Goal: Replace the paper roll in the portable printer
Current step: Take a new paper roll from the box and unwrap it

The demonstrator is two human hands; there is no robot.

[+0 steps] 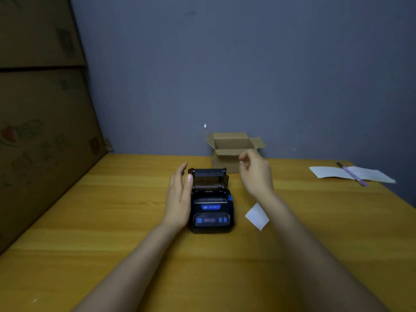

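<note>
A person's bare forearms reach across a yellow wooden table (90, 221) in a dim room with a grey-blue wall (225, 64), where large cardboard cartons (40, 109) with faded printing too blurred to read are stacked at the left. The left hand (179, 199) is spread flat, fingers straight and together, its palm against the left side of the portable printer (211, 210), thumb tip at the edge of the raised lid. The right hand (256, 172) hangs in the air just right of the lid, fingers loosely curled and apart, holding nothing. The black printer sits near the table's middle, its cover tilted up and the paper bay exposed; whether a roll lies inside cannot be told. A blue badge and blue buttons mark its front panel, the lettering illegible. Behind it stands a small open cardboard box (231, 149) against the wall. An open notebook (351, 174) with a purple pen (351, 174) across it lies far right. A white paper slip (257, 216) rests just right of the printer.
</note>
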